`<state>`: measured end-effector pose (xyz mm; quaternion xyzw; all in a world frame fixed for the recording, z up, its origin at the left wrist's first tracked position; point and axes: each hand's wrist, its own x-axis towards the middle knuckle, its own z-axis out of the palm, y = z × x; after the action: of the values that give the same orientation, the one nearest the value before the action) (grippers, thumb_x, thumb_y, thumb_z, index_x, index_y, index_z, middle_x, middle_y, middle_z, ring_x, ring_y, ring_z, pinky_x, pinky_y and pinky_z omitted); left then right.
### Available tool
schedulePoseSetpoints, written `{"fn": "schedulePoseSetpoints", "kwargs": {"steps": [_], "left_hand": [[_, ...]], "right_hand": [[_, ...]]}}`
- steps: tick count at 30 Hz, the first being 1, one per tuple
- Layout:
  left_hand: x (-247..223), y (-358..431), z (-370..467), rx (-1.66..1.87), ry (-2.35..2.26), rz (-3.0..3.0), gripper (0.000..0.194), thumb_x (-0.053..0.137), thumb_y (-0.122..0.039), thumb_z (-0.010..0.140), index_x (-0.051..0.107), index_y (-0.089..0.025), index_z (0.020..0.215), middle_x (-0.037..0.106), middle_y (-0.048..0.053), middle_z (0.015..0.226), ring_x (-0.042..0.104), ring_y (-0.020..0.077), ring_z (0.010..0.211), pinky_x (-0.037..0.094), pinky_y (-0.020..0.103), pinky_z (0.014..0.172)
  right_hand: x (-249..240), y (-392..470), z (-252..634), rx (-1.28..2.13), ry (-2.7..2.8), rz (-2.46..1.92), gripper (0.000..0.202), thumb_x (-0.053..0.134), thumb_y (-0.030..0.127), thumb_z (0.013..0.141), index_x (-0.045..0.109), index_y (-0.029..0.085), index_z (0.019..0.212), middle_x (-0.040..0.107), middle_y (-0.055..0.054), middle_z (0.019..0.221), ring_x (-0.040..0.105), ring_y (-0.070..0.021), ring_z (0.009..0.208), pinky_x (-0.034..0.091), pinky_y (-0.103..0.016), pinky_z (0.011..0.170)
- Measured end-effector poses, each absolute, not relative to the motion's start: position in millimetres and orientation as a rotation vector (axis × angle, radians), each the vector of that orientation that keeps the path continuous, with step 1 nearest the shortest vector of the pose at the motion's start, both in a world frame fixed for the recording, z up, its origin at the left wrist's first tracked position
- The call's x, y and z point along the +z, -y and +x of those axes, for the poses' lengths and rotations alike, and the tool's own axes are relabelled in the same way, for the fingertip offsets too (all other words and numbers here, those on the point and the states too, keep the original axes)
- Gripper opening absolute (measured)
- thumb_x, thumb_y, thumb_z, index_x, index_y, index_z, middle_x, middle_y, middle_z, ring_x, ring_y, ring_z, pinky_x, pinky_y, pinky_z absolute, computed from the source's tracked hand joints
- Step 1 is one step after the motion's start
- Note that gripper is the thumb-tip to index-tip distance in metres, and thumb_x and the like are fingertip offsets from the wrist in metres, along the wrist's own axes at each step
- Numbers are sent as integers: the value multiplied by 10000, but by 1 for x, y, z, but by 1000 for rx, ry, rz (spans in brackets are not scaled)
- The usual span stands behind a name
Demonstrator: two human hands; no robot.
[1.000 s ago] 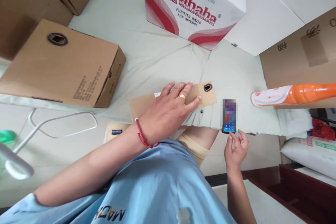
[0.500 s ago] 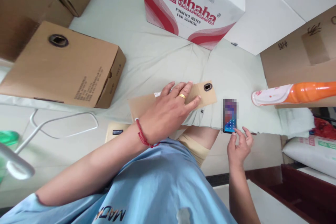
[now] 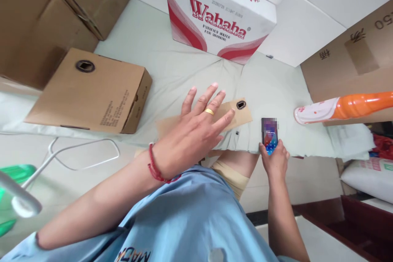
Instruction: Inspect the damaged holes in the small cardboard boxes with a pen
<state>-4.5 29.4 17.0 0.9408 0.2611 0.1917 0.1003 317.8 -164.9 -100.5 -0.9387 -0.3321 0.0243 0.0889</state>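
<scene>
My left hand [image 3: 199, 123], with a gold ring and a red string bracelet, is open with its fingers spread. It is over a brown cardboard piece [image 3: 246, 115] that has a dark-rimmed hole near its right end; the hand hides much of the piece, and I cannot tell whether they touch. To the right, a smartphone [image 3: 270, 134] with a lit screen lies at the table's front edge. My right hand [image 3: 275, 159] grips its lower end, thumb on one side and fingers on the other.
A cardboard box [image 3: 92, 94] lies at left, before stacked cartons [image 3: 89, 0]. A white and red water carton [image 3: 217, 20] stands at the back. An orange and white bottle [image 3: 344, 107] is at right, beside another carton [image 3: 344, 73]. A tiny dark object [image 3: 237, 133] lies near the cardboard piece.
My left hand's fingers have spread and shifted slightly on the view. My right hand has moved from touching the phone's screen with its fingertips to gripping the phone's lower end.
</scene>
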Motion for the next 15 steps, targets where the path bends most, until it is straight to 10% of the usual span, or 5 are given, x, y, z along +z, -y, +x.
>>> {"fn": "schedulePoseSetpoints", "kwargs": {"steps": [15], "left_hand": [[-27, -8, -85, 435, -1285, 2555, 1019, 823, -446, 894, 238, -134, 1668, 450, 326, 1652, 515, 494, 1511, 470, 696, 1202]], "right_hand": [[-100, 160, 333, 155, 815, -2645, 892, 837, 700, 543, 619, 143, 1205, 614, -181, 1131, 541, -416, 1237, 483, -560, 1079]]}}
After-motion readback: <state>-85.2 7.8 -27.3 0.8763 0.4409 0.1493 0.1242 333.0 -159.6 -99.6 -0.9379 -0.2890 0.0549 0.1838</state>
